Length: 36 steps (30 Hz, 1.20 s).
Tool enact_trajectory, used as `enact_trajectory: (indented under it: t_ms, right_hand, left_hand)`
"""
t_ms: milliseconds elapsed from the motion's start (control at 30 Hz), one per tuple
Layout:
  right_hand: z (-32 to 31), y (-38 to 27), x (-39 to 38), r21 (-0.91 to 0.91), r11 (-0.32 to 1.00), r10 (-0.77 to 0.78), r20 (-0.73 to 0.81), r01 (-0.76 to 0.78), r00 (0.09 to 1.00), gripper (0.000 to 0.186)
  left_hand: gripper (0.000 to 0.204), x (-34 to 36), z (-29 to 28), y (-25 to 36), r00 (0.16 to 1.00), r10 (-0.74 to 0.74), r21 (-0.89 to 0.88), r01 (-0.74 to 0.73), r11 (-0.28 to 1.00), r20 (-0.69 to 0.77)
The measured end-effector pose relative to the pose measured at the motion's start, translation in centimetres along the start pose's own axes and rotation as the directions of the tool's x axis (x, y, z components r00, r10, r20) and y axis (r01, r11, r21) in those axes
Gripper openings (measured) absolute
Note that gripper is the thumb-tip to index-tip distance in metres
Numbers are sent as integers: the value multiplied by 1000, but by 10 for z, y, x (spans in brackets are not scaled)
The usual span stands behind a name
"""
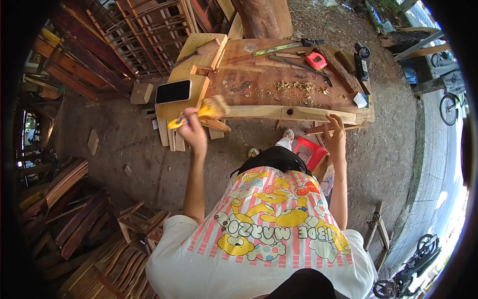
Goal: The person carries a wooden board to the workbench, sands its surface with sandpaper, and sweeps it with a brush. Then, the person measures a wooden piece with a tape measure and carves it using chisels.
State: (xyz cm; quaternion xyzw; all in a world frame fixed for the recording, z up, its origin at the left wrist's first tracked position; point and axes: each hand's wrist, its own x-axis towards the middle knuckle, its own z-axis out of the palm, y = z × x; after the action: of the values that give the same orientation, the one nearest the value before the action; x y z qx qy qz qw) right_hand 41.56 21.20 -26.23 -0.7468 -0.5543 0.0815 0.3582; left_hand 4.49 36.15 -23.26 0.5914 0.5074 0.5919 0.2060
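Above the left end of the wooden bench (249, 74), we see the left hand (193, 133) wrapped round the yellow handle of a wide brush (205, 110), its fingers closed on it and its blurred bristles aimed right, toward the light wooden bar (254, 112) along the near edge. Whether the bristles touch wood, we cannot tell. The right hand (337, 135) holds nothing that we can see; its fingers are spread and loosely bent near the bar's right end, and contact there is unclear to us. The bar has 1 round dark hole (290, 111), and we cannot make out anything inside it. Near the person's feet we find 1 red plastic piece (311, 153) with an open middle, stool or tub, its contents too unclear to name. Just beyond the brush, 1 dark-screened phone (173, 92) lies on a pale wooden block. Curled shavings (298, 87) lie across the bench, and farther back we see 1 red tape measure (315, 61), with 1 black object with a round end (362, 52) to its right.
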Motion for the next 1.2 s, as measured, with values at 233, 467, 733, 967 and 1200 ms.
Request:
enact_trajectory:
  t_ms: [233,467,733,967,1200]
  right_hand:
    - [15,-29,-1,166,985,34,115,-52,993,24]
    - [-1,-17,-12,147,987,63,61,-71,996,23]
    - [-2,-26,0,237,971,-13,89,-8,996,18]
    - [35,-96,36,394,896,-330,279,206,902,38]
    - [59,-78,31,344,937,-131,198,56,971,22]
  left_hand:
    - [33,-57,133,50,778,-258,-285,485,827,573]
    - [36,-41,72,-6,903,-283,-201,357,912,323]
    - [31,9,-23,-19,991,-83,47,78,996,107]
    - [25,-4,57,41,888,57,179,-155,972,456]
    - [21,-54,148,88,692,308,-65,-355,933,653]
